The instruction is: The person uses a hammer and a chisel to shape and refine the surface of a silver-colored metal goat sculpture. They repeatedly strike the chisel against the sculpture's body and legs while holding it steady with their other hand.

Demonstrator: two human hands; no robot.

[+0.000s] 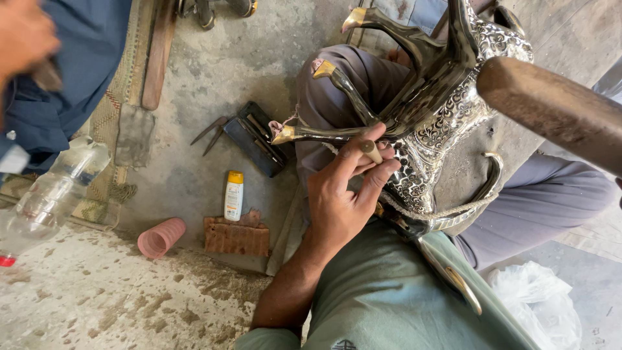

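My left hand (343,194) pinches a short metal punch (370,150) between thumb and fingers. The punch rests against an embossed silver animal figure (447,116) with dark, gold-tipped antlers (363,78), which lies across my lap. A cord (447,210) runs around the figure's lower part. A thick wooden handle (551,110) hangs above the figure at the upper right and runs out of the frame. The hand that holds it is hidden past the right edge.
Another person in blue (71,65) sits at the upper left, a blurred hand (23,32) raised. On the concrete floor lie a clear plastic bottle (52,194), a pink roll (161,237), a brick (236,234), a small white bottle (234,194), a black box (259,139) and a white bag (538,304).
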